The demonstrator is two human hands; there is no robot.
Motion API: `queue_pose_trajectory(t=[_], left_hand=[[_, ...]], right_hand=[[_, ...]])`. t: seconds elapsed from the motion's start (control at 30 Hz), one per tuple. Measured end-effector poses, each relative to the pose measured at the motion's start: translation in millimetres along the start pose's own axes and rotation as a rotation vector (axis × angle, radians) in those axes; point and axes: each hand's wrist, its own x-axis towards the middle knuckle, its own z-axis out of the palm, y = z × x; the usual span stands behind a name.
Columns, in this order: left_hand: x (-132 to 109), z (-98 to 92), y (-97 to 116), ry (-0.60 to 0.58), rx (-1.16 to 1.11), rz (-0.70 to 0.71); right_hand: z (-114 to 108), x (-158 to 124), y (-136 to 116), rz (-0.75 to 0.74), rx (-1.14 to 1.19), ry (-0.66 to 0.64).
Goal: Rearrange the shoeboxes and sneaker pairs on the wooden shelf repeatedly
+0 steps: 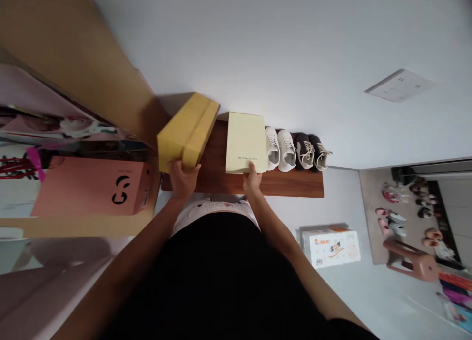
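My left hand (183, 183) grips the near end of a yellow cardboard box (190, 128), which sits at a slant at the left end of a brown wooden shelf (217, 183). My right hand (252, 179) holds the near edge of a cream shoebox (246, 138) with dark lettering, its thumb on the lid and the other fingers mostly hidden. Close against the cream box stands a pair of white sneakers (280, 149). Right of them is a pair of black sneakers (310, 151) with pale laces.
A tan wooden panel (92, 70) rises at the left, with a pink box (88, 186) near it. White wall backs the shelf. A wrapped tissue pack (334, 248) lies on the floor at right. Farther right are a pink stool (413, 261) and several shoes.
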Motion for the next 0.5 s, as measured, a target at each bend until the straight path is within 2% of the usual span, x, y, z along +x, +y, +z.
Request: queue_pose_trajectory(t=[0.07, 0.17, 0.27, 0.33, 0.4, 0.5], left_hand=[[-5.5, -4.6, -10.3, -0.123, 0.124, 0.138], [-10.4, -2.9, -31.9, -0.343, 0.290, 0.302], [-10.8, 6.7, -52.4, -0.540, 0.413, 0.458], [-8.7, 15.0, -61.5, -0.631, 0.460, 0.530], [-4.7, 22.9, -66.3, -0.669, 0.495, 0.554], [3.8, 32.5, -67.2, -0.671, 0.526, 0.550]], right_hand=[[-10.2, -11.6, -12.1, -0.164, -0.041, 0.058], [-27.8, -29.2, -21.3, -0.478, -0.342, 0.036], [-39.4, -43.2, -9.4, -0.708, -0.737, -0.170], [-41.4, -46.8, 5.2, -0.780, -1.005, -0.360], [-39.8, -44.0, 18.0, -0.793, -1.273, -0.515], [-34.5, -30.4, 27.9, -0.791, -1.589, -0.673]])
